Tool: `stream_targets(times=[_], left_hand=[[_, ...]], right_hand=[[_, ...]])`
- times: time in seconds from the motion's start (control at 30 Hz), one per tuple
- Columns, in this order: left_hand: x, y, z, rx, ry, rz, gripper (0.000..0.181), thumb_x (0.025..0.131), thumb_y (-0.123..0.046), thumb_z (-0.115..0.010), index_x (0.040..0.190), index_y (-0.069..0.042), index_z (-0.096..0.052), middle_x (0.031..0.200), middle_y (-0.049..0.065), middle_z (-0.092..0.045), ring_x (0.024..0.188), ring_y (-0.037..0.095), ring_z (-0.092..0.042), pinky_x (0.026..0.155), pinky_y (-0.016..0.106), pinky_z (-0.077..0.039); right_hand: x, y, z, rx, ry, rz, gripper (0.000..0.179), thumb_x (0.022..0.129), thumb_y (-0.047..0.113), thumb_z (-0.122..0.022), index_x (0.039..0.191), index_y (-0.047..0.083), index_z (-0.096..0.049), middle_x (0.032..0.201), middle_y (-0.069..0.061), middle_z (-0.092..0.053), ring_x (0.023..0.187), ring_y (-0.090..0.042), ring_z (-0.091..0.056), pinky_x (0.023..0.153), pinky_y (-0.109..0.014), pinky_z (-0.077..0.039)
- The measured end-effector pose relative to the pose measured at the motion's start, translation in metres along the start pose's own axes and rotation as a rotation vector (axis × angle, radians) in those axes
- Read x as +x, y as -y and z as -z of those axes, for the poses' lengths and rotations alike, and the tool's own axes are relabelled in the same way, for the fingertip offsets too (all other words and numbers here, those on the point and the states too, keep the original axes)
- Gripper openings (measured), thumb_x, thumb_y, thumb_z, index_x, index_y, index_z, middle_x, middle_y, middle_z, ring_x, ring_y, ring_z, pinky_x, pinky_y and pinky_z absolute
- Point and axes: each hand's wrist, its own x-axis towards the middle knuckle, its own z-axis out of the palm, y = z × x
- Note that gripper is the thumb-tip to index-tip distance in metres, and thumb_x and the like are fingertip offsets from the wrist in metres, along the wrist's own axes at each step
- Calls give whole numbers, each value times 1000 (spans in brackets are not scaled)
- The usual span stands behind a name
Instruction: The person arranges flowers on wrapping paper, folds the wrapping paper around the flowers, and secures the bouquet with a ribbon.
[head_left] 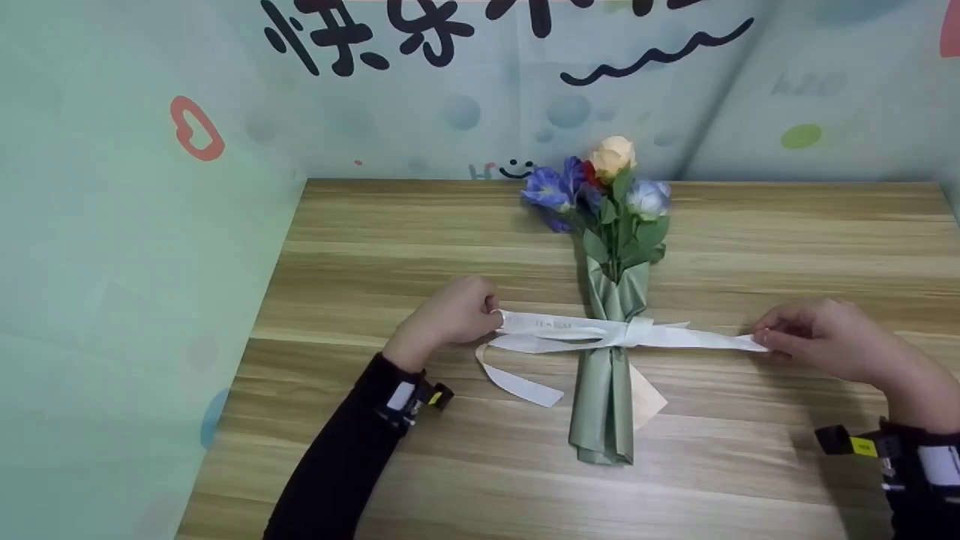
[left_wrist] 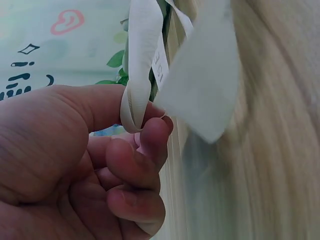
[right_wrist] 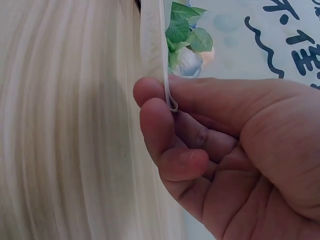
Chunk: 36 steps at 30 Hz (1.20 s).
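A bouquet [head_left: 611,300] lies on the table, its stems rolled in green wrapping paper [head_left: 604,405]. Purple, cream, red and pale blue flowers show at its top. Around the middle of the wrap goes a white ribbon [head_left: 675,335], crossed or knotted at the front and stretched out to both sides. My left hand [head_left: 457,311] pinches a loop of it left of the bouquet; a loose tail hangs below. To the right, my right hand [head_left: 832,337] pinches the ribbon between thumb and forefinger. Close up, the left wrist view shows the ribbon loop [left_wrist: 142,65] over the thumb.
A cream card-like piece [head_left: 646,397] pokes out from under the wrap on the right. The wood-grain table [head_left: 420,240] meets a pale green printed backdrop [head_left: 450,142] behind and at the left. Each wrist carries a small camera on a black sleeve.
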Motion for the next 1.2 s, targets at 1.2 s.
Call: stream_targets(times=[1.2], left_hand=[[11,-17,-1,50,-44,143,31,96,-40,-58,83,-12,-57,74,0,-54,67,18,-52,63,31,-43]], right_hand=[[35,27,-26,-112,-94,307,3,89,17,-73,89,20,-74,93,8,-76,76,6,-62,65,-18,-53]])
